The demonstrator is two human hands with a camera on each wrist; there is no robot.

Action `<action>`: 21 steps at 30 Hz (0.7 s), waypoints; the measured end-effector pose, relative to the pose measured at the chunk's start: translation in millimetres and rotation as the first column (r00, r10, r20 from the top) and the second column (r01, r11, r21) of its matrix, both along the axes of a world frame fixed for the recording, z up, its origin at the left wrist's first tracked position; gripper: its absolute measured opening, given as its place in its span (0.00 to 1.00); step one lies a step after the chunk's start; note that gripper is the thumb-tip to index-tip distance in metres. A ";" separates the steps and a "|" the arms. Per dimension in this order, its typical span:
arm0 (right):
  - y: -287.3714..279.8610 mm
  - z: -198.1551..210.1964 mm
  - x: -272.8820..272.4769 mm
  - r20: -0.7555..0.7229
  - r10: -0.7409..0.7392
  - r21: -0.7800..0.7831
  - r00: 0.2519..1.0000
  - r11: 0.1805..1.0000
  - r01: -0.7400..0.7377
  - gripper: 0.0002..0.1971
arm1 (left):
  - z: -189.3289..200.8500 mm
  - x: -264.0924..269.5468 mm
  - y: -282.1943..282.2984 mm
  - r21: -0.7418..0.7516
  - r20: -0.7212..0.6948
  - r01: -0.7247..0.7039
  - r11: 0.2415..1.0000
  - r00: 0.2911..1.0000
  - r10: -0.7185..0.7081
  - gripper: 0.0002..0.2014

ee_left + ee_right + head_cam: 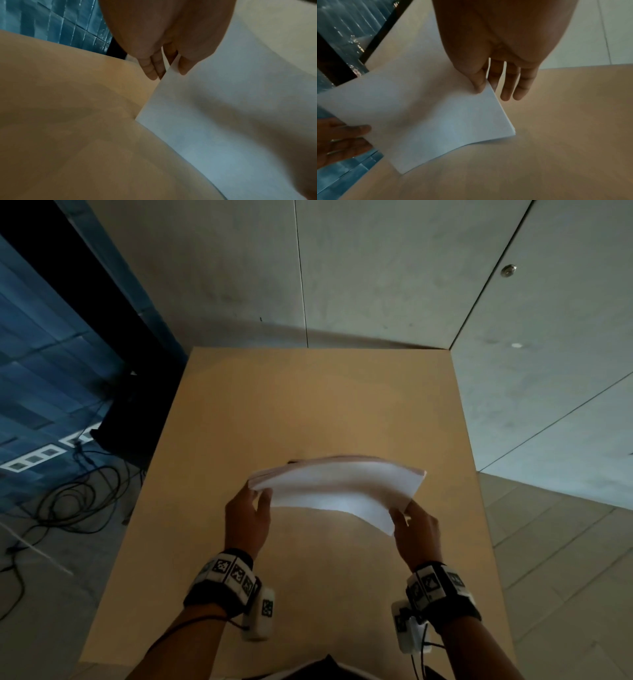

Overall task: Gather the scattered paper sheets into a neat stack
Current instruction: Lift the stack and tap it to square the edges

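Note:
A bundle of white paper sheets (337, 487) stands on edge on the tan table (308, 405), bowed in the middle, its lower edge touching the tabletop. My left hand (251, 510) pinches the bundle's left end, thumb on the near face and fingers behind. My right hand (412, 525) pinches the right end the same way. In the left wrist view the paper sheets (231, 121) run down from my left hand (169, 70) to the table. In the right wrist view the thumb of my right hand (485, 86) presses the paper sheets (428, 115), with the fingers behind them.
The table stands against a grey wall (376, 268), which also runs along the table's right side. Left of the table are a dark cabinet (113, 344), blue floor tiles and loose black cables (68, 501). No other sheets show on the tabletop.

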State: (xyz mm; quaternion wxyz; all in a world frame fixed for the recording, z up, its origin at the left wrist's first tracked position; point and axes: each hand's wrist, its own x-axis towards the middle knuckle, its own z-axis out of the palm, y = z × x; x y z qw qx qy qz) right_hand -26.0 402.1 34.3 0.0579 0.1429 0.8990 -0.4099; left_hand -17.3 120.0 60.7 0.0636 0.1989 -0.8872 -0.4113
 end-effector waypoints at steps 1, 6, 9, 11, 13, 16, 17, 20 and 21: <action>-0.7 1.9 -1.5 -0.009 -0.003 0.007 1.000 1.000 0.003 0.11 | 4.8 -1.7 1.0 -0.018 -0.041 0.016 1.000 0.999 -0.017 0.12; -3.9 39.1 -10.7 -0.308 -0.009 0.030 0.951 0.999 0.020 0.07 | 46.4 -10.3 3.5 -0.115 -0.303 0.028 0.993 0.951 -0.063 0.07; -2.9 62.3 -12.5 -0.451 -0.012 0.015 0.892 1.000 0.021 0.07 | 63.0 -9.4 2.3 -0.093 -0.406 -0.005 0.996 0.913 -0.034 0.08; 0.7 57.5 -10.6 -0.441 -0.004 0.006 0.898 1.000 0.007 0.07 | 62.8 -7.5 2.0 -0.004 -0.376 0.002 1.000 0.927 -0.004 0.11; 4.7 41.3 -7.3 -0.303 0.018 -0.039 0.953 0.999 -0.032 0.11 | 47.4 -5.6 -0.7 0.043 -0.189 0.011 0.999 0.982 -0.003 0.15; 11.1 22.2 -5.2 -0.065 0.005 -0.131 0.998 0.991 -0.013 0.18 | 16.4 -6.0 -6.8 0.087 0.096 0.065 0.994 0.993 -0.074 0.19; 12.6 21.1 -6.1 -0.022 -0.014 -0.149 1.000 0.989 0.011 0.17 | 10.6 -7.0 -8.8 0.081 0.113 0.083 0.993 0.989 -0.092 0.18; 19.1 19.5 -10.6 -0.008 -0.015 -0.128 1.000 0.992 0.014 0.10 | 11.3 -12.4 -8.6 0.004 0.032 0.157 0.988 0.987 -0.157 0.14; 21.3 19.0 -11.1 0.004 -0.009 -0.118 1.000 0.993 0.010 0.10 | 15.7 -14.5 -8.3 -0.026 -0.013 0.185 0.982 0.983 -0.185 0.13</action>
